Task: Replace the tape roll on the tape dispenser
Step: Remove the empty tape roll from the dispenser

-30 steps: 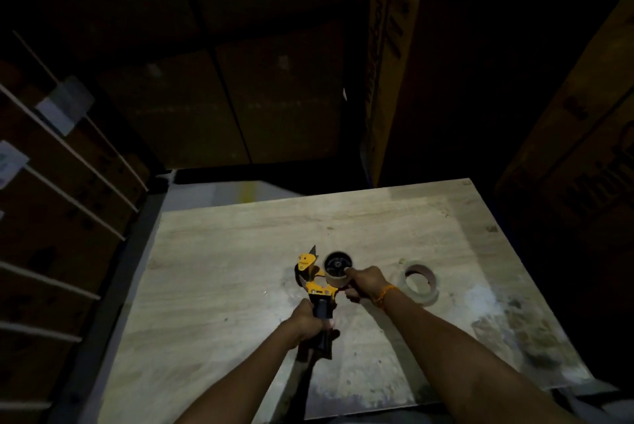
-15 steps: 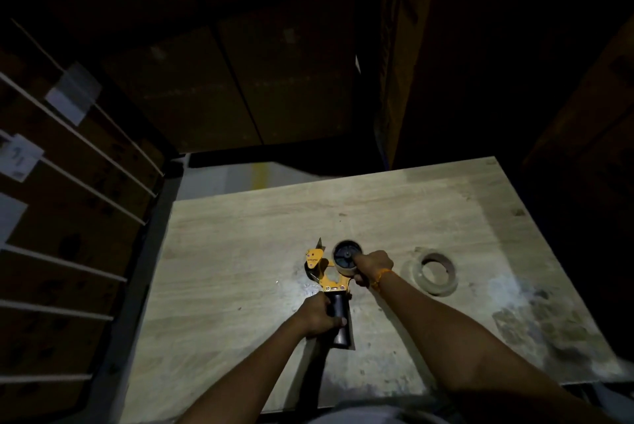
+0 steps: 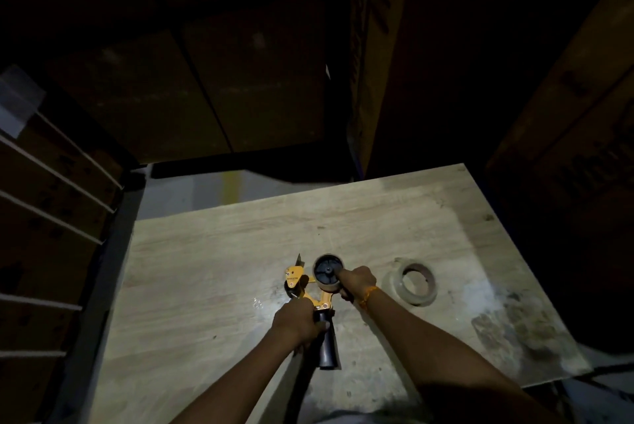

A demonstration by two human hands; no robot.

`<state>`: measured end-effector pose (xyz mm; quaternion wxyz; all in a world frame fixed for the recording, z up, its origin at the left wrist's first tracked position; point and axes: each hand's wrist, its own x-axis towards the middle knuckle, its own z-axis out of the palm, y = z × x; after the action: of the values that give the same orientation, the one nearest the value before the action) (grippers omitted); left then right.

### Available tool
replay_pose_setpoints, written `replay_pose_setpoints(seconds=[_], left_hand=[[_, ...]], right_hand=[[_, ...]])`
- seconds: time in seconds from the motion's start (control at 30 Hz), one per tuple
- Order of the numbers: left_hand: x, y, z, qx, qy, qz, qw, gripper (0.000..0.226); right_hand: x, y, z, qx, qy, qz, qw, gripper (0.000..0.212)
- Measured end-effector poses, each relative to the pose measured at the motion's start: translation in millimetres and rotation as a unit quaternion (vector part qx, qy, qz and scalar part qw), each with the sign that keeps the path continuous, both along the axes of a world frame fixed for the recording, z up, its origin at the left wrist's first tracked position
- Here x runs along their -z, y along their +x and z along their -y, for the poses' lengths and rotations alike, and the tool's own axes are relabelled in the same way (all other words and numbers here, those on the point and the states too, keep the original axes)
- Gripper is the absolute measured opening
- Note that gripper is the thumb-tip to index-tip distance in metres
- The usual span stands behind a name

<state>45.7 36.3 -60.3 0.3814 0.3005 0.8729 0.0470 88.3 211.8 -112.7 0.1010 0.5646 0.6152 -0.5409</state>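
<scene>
Gripping tape dispenser point(image 3: 314, 290) handle: left hand point(image 3: 297, 320) | right hand point(image 3: 355, 281) grasps mounted roll point(image 3: 328, 274) | spare tape roll point(image 3: 413, 284) lies right on table point(image 3: 206, 252)

Single head view, looking steeply down at wooden table point(image 3: 212, 272), close.

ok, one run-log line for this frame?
left hand: grips dispenser handle | right hand: on mounted roll | spare tape roll: flat on table, right, untouched
</scene>
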Motion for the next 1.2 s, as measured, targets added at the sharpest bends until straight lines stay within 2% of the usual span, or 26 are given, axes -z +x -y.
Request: replay_pose_setpoints(seconds=[0.13,0.3,0.33,0.43,0.53,0.6,0.7,0.9,1.03,1.2], left_hand=[[-6.6,2.3,-9.1,0.001,-0.013,-0.014,1.000,0.040],[-1.0,9.2,-9.3,-0.023,-0.016,-0.029,0.999,0.032],[0.8,10.9,-8.4,-0.023,-0.012,-0.037,0.999,0.032],[-0.8,14.6,-7.2,-0.022,-0.003,-0.047,0.999,0.032],[-3.3,15.9,-8.2,-0.017,-0.005,-0.050,0.999,0.034],[-3.4,16.9,-9.0,-0.012,-0.011,-0.057,0.998,0.032],[-4.1,20.8,-10.0,-0.009,-0.021,-0.068,0.997,0.028],[-10.3,26.3,-10.3,0.003,-0.047,-0.100,0.994,0.029],[-18.8,27.6,-8.3,0.007,-0.054,-0.101,0.993,0.024],[-23.8,27.9,-2.6,0.024,-0.043,-0.105,0.993,0.020]], right_hand=[[17.5,-4.1,4.3,0.028,-0.027,0.003,0.999,0.046],[-1.1,-8.3,16.6,0.040,-0.001,0.019,0.999,0.043],[-2.7,-9.7,19.4,0.041,-0.002,0.020,0.999,0.046],[9.6,-15.6,27.5,0.043,0.016,0.020,0.999,0.078],[33.5,-19.1,28.8,0.031,0.031,0.029,0.999,0.088],[24.3,-17.7,28.2,0.012,0.043,0.032,0.999,0.081],[-9.7,-11.8,27.7,-0.026,0.048,0.028,0.998,0.058],[-19.3,-4.9,21.8,-0.062,0.073,0.019,0.995,0.050],[-31.8,-9.0,23.8,-0.046,0.076,0.033,0.996,0.037],[-36.7,-11.6,24.8,-0.038,0.080,0.036,0.995,0.032]])
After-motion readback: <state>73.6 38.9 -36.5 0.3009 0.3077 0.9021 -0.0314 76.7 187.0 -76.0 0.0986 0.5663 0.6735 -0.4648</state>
